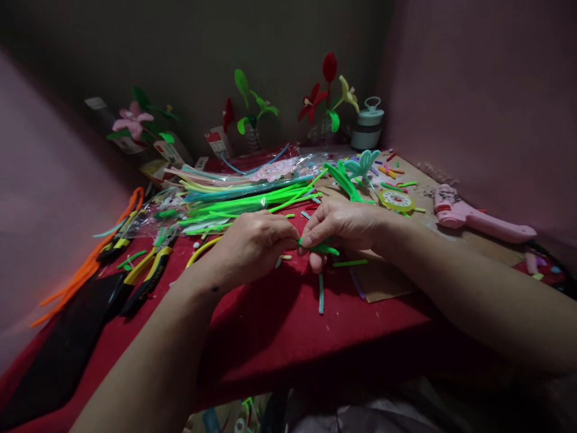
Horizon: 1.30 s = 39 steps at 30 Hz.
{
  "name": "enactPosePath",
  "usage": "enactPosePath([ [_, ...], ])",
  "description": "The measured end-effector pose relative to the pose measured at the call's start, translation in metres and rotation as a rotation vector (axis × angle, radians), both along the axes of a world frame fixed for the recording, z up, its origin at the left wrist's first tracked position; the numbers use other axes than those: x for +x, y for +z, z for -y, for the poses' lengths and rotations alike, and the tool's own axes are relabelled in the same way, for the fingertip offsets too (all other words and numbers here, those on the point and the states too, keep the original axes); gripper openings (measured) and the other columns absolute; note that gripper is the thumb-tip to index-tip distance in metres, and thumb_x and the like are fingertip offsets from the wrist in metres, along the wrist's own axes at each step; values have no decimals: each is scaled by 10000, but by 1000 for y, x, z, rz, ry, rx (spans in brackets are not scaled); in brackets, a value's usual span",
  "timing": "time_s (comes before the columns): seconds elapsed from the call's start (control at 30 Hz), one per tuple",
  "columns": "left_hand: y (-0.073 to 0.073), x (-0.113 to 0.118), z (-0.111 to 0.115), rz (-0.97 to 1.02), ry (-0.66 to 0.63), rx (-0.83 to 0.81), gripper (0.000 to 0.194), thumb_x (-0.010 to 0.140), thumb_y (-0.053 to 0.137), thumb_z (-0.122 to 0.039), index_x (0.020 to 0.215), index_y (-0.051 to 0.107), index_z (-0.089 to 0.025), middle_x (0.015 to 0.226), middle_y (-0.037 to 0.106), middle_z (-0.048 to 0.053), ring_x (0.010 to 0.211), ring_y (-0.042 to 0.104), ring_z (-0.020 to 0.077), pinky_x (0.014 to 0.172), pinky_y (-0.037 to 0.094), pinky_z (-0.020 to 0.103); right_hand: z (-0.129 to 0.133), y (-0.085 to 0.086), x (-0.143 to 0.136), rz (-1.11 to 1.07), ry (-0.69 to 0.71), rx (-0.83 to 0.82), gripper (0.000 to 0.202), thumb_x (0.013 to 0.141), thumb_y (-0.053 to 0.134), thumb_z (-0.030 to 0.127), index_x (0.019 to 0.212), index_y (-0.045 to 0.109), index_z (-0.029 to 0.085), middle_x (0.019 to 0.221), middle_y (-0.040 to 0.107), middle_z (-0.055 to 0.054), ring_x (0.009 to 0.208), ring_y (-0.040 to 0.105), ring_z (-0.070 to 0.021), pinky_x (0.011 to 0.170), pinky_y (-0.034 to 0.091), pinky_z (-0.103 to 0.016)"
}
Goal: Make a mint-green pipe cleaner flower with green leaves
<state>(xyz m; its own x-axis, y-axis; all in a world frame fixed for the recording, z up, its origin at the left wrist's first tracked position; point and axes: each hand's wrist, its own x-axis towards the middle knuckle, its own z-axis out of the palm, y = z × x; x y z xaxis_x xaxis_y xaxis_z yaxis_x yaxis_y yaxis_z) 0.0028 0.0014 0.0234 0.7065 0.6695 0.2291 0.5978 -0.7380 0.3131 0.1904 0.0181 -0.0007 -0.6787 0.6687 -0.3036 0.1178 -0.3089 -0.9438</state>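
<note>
A plain dark-grey back wall (pixel 193 48) stands between a pale pinkish left wall (pixel 40 180) and a mauve right wall (pixel 487 90). Dim light falls across the red-covered table (pixel 288 343).

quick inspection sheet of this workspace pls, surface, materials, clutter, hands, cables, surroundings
Surface: red-covered table, brown board at right.
Job's things: green fuzzy piece at the fingertips; green fuzzy strips piled behind the hands.
Clutter: yellow-and-black pliers, orange strips and black flat object at left; pale blue strip in front; pink tool at right.
Hands: right hand pinches the green fuzzy piece; left hand meets its end, grip partly hidden.
Cables: nothing seen for certain; right edge dark.
Surroundings: fuzzy flowers and lidded cup along the back wall.
</note>
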Motion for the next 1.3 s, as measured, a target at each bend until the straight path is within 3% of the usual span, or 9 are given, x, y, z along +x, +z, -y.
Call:
enactPosePath([
  [0.17, 1, -4, -3, 96, 139, -5, 181, 773, 524, -202, 680, 673, -159, 618, 619, 12, 569, 515, 108, 575, 349, 210, -8, 4, 5, -117, -161, 59, 140, 714, 623, 182, 629, 661, 77, 585, 669, -83, 568, 646, -156, 619, 524, -273],
  [0.27, 1, -6, -5, 127, 150, 26, 173, 779, 522, -207, 720, 674, -152, 633, 622, 12, 583, 527, 108, 587, 362, 204, -11, 5, 6, -159, -273, 78, 91, 700, 626, 160, 686, 685, 93, 635, 677, -64, 575, 633, -131, 595, 513, -245],
  [0.53, 1, -7, -6, 157, 138, 27, 189, 789, 501, -195, 697, 661, -155, 656, 631, 22, 602, 535, 113, 586, 377, 201, -16, 1, 8, -156, -234, 154, 172, 609, 744, 186, 751, 719, 92, 617, 666, -50, 530, 586, -102, 550, 482, -223],
  [0.77, -1, -5, -6, 125, 161, 21, 168, 761, 507, -161, 682, 654, -153, 611, 610, 6, 570, 517, 105, 572, 363, 196, -12, 2, 5, -105, -184, 181, 272, 702, 697, 350, 815, 705, 103, 672, 700, -85, 574, 640, -145, 562, 512, -256],
  [0.97, -10, -1, -7, 15, 163, 33, 198, 778, 485, -156, 705, 668, -145, 641, 620, 22, 588, 513, 112, 569, 342, 203, -8, 1, -1, 148, -166, 273, 52, 654, 699, 174, 635, 688, 127, 545, 665, -39, 499, 608, -117, 500, 481, -215],
  [1.3, -15, 4, -7, -26, 168, -35, 183, 790, 486, -169, 766, 668, -163, 666, 620, 21, 584, 498, 111, 553, 315, 205, -5, -5, -7, 202, -207, 316, 184, 703, 639, 178, 524, 625, 139, 482, 628, -48, 416, 555, -110, 446, 435, -234],
])
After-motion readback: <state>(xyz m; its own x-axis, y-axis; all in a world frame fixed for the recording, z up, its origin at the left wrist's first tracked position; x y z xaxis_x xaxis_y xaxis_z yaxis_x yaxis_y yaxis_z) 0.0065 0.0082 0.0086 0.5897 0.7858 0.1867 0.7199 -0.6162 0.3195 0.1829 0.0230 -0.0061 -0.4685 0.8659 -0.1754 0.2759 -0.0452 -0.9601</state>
